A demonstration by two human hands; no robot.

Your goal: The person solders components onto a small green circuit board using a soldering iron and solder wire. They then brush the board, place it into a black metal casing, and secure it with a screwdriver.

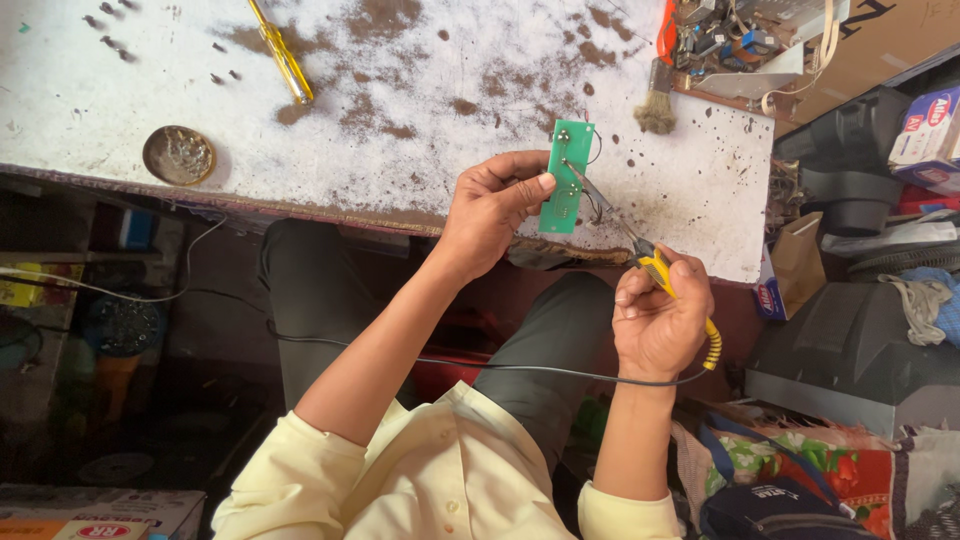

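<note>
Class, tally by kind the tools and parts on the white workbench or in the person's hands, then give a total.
Circuit board: 1
Soldering iron: 1
Screwdriver: 1
Brush: 1
Round tin: 1
Total: 5

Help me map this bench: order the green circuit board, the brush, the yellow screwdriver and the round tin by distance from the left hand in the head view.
1. Green circuit board, in the left hand.
2. Brush, upper right.
3. Yellow screwdriver, upper left.
4. Round tin, far left.
</note>
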